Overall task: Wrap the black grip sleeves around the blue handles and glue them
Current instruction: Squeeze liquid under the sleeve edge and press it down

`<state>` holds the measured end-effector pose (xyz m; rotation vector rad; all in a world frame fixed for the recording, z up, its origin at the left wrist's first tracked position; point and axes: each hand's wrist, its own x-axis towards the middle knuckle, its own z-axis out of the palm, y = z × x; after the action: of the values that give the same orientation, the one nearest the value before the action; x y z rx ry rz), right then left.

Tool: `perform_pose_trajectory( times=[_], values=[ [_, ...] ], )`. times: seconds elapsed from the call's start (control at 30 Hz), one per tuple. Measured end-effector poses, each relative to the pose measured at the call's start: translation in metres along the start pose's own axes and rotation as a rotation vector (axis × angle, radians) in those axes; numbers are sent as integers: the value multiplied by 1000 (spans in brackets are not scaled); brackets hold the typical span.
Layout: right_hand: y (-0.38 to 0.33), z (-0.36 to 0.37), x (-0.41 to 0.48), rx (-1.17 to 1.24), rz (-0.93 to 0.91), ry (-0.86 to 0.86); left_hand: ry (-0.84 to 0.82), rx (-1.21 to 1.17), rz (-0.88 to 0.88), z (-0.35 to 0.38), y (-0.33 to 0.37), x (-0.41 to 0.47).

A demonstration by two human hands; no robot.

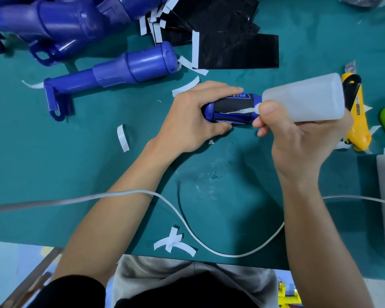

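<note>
Midway up the green mat point(53, 156), the left hand point(193, 121) grips a blue handle point(210, 112) lying on its side. Its fingers curl over the top and its thumb tucks underneath, clamping the left end. The rest of the handle juts out to the right of that grip, towards the other hand. A black sleeve point(233, 105) lies around this exposed stretch, with blue showing above and below it.

The right hand point(298, 141) is closed around a translucent bottle point(307, 96), thumb on the near side at the neck and fingers wrapped behind. The bottle is tipped leftwards, its body rising to the right above the hand. Its nozzle point(250, 110) touches the sleeve along the lower edge, just right of the left fingertips. Whether glue is coming out cannot be told.

A bare handle point(125, 72) lies apart to the upper left, and more blue parts are heaped in the far left corner point(53, 21). Black sheets point(236, 47) are spread beyond the hands, with white strips point(195, 50) among them and scattered across the mat. A yellow knife point(357, 121) lies just beyond the right hand, partly behind the bottle. A white cable point(187, 221) loops across the mat under both forearms.
</note>
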<state>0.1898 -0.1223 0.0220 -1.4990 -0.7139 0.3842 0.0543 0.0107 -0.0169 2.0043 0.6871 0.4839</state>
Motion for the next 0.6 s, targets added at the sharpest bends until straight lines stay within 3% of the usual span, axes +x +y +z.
perform_pose_trajectory(
  times=[0.6],
  values=[
    [0, -4, 1, -21, -3, -2, 3, -3, 22, 1, -2, 0]
  ],
)
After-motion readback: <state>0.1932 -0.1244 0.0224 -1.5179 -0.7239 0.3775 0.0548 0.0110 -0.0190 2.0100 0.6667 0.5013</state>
